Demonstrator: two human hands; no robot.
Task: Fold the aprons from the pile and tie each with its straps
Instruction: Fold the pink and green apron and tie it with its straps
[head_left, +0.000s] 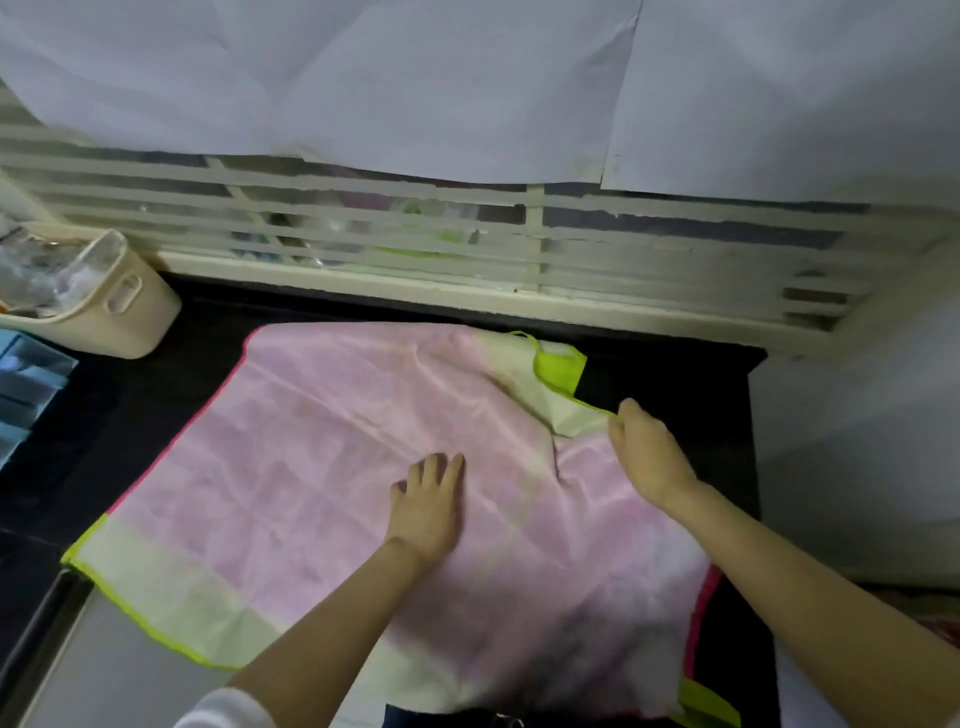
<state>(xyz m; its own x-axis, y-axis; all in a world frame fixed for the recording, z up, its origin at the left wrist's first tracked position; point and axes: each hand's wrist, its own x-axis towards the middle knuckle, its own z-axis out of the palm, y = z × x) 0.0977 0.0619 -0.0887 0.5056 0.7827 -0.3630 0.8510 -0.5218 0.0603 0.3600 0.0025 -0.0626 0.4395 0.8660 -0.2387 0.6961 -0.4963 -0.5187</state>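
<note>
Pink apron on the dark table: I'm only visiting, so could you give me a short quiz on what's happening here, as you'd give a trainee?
1. True or false: the left hand lies flat on the pink apron.
2. What does the right hand pinch? A. the pink hem. B. the yellow-green trim of the white apron underneath. C. nothing.
3. Fill in: the beige basket stands at the table's far ___ corner.

Key: 1 true; 2 B; 3 left.
</note>
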